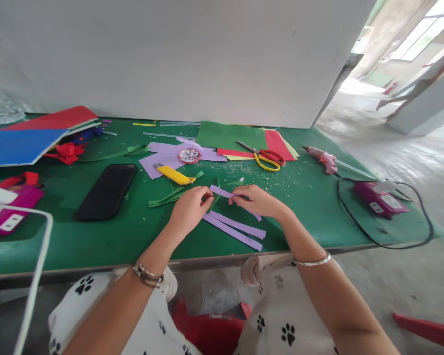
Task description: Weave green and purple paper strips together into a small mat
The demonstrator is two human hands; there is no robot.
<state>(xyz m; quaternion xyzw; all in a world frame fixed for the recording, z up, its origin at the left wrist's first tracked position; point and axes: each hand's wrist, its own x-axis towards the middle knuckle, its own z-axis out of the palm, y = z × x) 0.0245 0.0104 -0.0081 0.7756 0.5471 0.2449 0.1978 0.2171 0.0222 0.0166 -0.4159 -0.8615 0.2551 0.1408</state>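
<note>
Two bare hands, the left hand [191,205] and the right hand [258,199], are facing each other low over the green worktop [303,217], near its front edge. A narrow purple strip [221,191] is lying in the gap between them; the right thumb and fingers are pinching it, while the left fingers are bunching closely at its other end. Whether these are gripping the purple strip or the slim green strip [213,201] passing beside it, I cannot tell. Loose purple strips [234,232] are fanning out just below the hands. A yellow cutter [175,175] is resting beyond the left hand, with green lengths [165,199] lying beside it. Farther back, a round red-rimmed thing [189,156] is sitting on purple paper pieces [152,166], and scissors [256,152] are lying over a red sheet [282,144], which a green sheet [229,135] is partly covering. A black phone [107,193] is lying to the left; a pink glue gun [326,160] and a purple socket box [379,199] are resting well off to the right.
</note>
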